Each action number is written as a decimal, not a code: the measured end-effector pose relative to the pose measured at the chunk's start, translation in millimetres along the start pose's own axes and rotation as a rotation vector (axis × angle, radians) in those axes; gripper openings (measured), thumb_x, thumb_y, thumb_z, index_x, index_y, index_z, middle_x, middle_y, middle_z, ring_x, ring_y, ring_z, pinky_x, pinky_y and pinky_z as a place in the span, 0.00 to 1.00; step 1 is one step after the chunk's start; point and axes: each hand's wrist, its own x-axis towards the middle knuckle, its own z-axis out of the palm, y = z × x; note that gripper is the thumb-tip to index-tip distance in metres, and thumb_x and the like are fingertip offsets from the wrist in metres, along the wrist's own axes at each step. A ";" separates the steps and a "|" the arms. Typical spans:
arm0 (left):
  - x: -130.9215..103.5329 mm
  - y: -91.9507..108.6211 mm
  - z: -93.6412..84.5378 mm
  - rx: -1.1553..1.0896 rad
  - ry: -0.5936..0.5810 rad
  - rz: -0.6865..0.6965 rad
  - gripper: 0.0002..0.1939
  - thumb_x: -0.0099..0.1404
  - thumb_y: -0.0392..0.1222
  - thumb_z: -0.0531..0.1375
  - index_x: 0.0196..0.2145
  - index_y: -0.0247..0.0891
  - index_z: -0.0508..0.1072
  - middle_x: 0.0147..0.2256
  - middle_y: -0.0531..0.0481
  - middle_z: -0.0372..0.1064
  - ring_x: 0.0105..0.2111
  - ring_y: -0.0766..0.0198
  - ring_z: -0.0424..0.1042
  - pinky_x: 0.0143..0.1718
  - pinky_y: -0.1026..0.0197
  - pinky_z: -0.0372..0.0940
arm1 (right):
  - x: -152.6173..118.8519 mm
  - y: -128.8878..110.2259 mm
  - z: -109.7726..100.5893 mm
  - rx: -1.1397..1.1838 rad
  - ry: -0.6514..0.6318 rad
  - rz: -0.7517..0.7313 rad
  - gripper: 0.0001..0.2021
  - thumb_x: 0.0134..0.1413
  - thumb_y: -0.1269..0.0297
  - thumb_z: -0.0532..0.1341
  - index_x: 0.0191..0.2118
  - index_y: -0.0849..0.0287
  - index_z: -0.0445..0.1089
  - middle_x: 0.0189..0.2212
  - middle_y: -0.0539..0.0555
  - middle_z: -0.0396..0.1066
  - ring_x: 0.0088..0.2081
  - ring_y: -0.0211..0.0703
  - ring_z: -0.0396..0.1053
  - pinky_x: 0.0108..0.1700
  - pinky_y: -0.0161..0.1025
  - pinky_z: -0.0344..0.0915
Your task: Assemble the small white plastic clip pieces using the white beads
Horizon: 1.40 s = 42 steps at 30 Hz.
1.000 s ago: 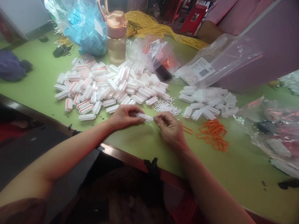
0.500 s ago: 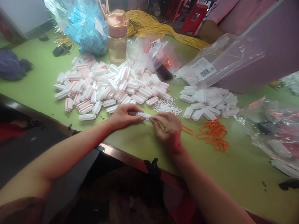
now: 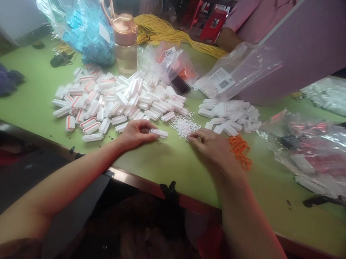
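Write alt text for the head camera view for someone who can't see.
Left hand holds a small white block over a green table; right hand is at the edge of tiny white bits. Behind: a heap of blocks and a bottle; orange frames at right.

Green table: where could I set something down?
Bare tabletop shows between left hand and right hand, between purple bundle and white pieces, and between orange frames and front edge. Beyond the hands: crowded with white pieces, bags, bottle.
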 end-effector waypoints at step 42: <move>0.9 -2.3 1.9 0.126 -0.108 0.137 0.18 0.51 0.47 0.70 0.35 0.31 0.77 0.26 0.50 0.73 0.24 0.72 0.67 0.26 0.68 0.62 | -3.2 -38.2 52.6 0.409 0.258 -0.254 0.05 0.57 0.61 0.62 0.34 0.54 0.75 0.36 0.54 0.68 0.38 0.43 0.68 0.39 0.43 0.68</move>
